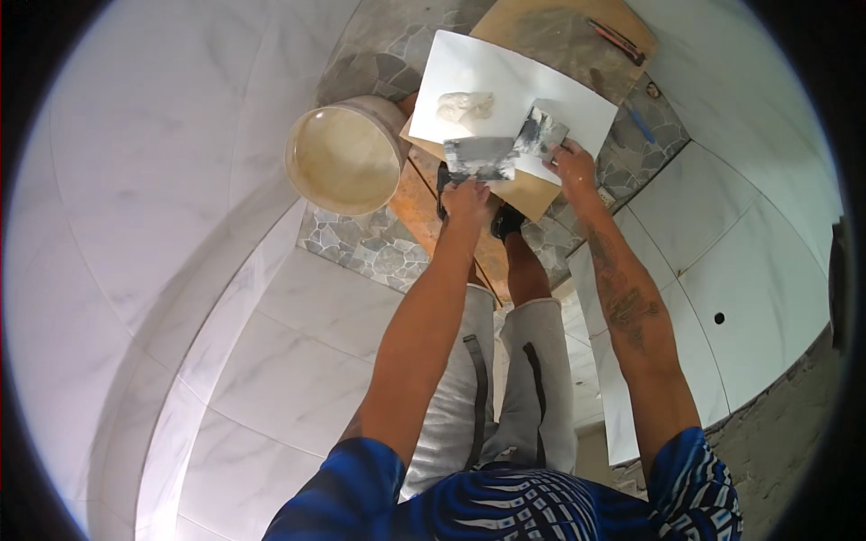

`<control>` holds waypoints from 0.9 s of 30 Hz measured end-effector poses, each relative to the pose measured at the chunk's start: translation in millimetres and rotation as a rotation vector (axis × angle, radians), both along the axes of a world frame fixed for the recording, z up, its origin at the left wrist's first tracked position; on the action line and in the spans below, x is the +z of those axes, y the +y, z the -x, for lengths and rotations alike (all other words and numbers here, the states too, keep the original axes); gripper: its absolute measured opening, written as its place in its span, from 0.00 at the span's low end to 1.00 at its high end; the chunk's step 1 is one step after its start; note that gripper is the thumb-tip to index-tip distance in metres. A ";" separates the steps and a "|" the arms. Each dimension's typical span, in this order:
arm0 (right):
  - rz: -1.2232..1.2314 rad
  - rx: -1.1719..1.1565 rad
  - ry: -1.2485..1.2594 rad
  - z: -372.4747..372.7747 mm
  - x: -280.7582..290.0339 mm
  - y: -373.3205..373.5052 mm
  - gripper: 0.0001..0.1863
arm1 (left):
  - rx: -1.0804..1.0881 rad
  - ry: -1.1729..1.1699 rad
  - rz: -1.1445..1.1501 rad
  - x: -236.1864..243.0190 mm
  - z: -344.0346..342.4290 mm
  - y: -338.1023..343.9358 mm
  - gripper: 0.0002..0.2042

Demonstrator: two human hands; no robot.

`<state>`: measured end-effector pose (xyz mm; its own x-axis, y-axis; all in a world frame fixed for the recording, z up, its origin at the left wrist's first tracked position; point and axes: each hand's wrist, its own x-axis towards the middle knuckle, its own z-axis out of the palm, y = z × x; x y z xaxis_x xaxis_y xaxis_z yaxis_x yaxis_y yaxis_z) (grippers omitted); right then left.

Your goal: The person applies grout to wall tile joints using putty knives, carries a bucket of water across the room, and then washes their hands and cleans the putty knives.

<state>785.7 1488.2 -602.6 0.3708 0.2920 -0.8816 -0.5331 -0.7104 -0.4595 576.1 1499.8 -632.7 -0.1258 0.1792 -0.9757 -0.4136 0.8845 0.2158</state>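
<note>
A wide metal putty knife point(478, 156), smeared with grey, is gripped in my left hand point(466, 200) over the near edge of a white marbled tile point(505, 77). My right hand point(573, 169) holds a second smeared putty knife point(538, 132) above the tile's right part. The two blades lie close together, angled toward each other. On the tile, beyond the left blade, sits a mound of off-white paste point(466, 107). Both handles are mostly hidden by my fingers.
Left of the tile stands a bucket point(346, 160) with pale contents. A brown board point(577, 32) carries a utility knife point(617, 41). A blue strip point(641, 123) lies on the stone-patterned floor point(365, 248). Tiled walls close in on both sides. My feet stand just below the tile.
</note>
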 end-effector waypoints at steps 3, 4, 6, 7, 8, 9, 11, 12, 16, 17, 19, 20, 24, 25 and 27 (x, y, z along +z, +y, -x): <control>-0.064 -0.006 0.034 27.6 -7.3 36.1 0.17 | -0.320 0.086 -0.170 -30.4 41.2 18.2 0.15; -0.080 0.022 0.043 38.9 -6.9 43.8 0.17 | -0.162 -0.023 -0.097 -28.6 61.9 28.1 0.15; 0.052 0.125 -0.119 -3.0 -34.2 -16.6 0.16 | 0.047 -0.227 0.086 -8.4 12.0 1.0 0.16; 0.143 0.285 -0.325 -32.3 -47.6 -45.3 0.15 | -0.187 -0.272 0.180 5.4 -15.0 -2.8 0.15; 0.223 0.436 -0.507 -46.6 -54.2 -65.3 0.15 | -0.433 -0.292 0.252 17.0 -26.0 -6.5 0.13; 0.223 0.434 -0.516 -44.9 -53.0 -81.3 0.15 | -0.402 -0.204 0.331 24.7 -21.6 -15.3 0.13; 0.112 0.714 -0.575 -2.6 -32.4 -97.7 0.20 | -0.464 -0.200 0.261 22.4 34.6 -22.2 0.14; 0.061 0.757 -0.537 29.1 -14.2 -95.5 0.21 | -0.522 -0.201 0.197 17.1 79.9 -22.5 0.15; -0.373 1.160 -0.475 124.7 3.1 -101.2 0.17 | -1.344 0.654 -0.345 -13.5 252.2 11.0 0.20; -0.407 0.937 -0.341 158.5 -3.3 -90.5 0.17 | -1.520 0.914 -0.465 -17.6 299.3 37.5 0.22; -0.268 0.770 -0.252 192.4 -21.2 -102.0 0.22 | -1.438 1.016 -0.350 -31.8 314.5 58.0 0.37; -0.110 0.824 -0.264 205.2 -30.9 -115.1 0.25 | -1.566 0.929 -0.095 -43.2 300.0 64.8 0.42; 0.118 0.903 0.136 306.3 -50.5 -19.9 0.39 | -1.785 1.115 -0.114 -66.6 405.1 164.3 0.50; 0.108 0.843 0.151 327.0 -61.2 1.1 0.42 | -1.771 1.118 -0.193 -74.1 427.6 185.8 0.50; 0.123 0.551 0.268 365.7 -81.3 29.1 0.44 | -1.659 1.228 -0.345 -100.0 450.0 230.4 0.49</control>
